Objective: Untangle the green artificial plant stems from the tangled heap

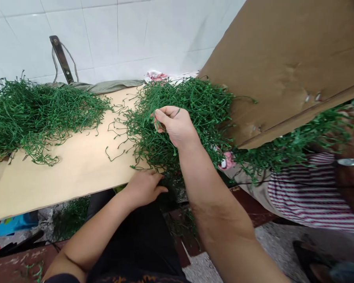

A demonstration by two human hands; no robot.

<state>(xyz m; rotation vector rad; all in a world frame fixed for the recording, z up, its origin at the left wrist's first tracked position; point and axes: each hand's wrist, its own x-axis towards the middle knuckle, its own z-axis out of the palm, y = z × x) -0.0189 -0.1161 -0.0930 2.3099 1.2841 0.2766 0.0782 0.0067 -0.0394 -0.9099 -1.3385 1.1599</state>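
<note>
Thin, curly green stems with small knobbed tips lie in a thick heap (194,102) at the right end of a pale board (76,169). Over the heap's left side my right hand (175,124) is closed in a pinch, thumb against fingers, on green stems. How many stems it grips I cannot tell. My left hand (144,188) rests at the board's near edge just below the heap. Its thumb is stretched out and it holds nothing visible. Several loose stems (115,153) lie between this heap and a second large heap (41,114) at the left.
A big cardboard sheet (283,59) stands tilted at the right. Behind it, another person in a striped garment (312,192) has green stems on the lap. A metal bracket (61,61) leans by the tiled wall (106,35). A blue object (16,224) lies below left.
</note>
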